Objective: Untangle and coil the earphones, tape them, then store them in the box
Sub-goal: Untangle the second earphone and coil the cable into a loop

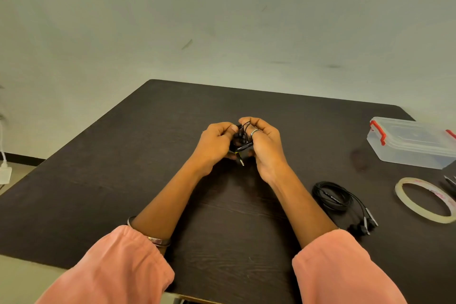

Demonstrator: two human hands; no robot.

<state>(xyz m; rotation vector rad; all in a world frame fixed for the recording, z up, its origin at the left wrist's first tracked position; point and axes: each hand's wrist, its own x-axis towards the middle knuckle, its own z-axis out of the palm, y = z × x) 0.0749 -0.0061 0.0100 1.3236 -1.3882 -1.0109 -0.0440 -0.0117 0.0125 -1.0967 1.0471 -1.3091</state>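
Observation:
My left hand [216, 143] and my right hand [265, 143] are held together above the middle of the dark table, both closed on a bunched pair of black earphones [240, 140]. Some of the cord is looped over my right fingers, and the plug hangs down between my palms. A second pair of black earphones [332, 196] lies coiled on the table to the right, its earbuds trailing toward me. A roll of clear tape [404, 195] lies flat further right. The clear plastic box [409, 143] with red latches stands at the far right, lid on.
The dark wooden table [148, 180] ends close to a pale wall at the back. A dark object [450, 182], cut off by the frame, lies beside the tape. A white cable and plug [5, 168] hang at the far left, off the table.

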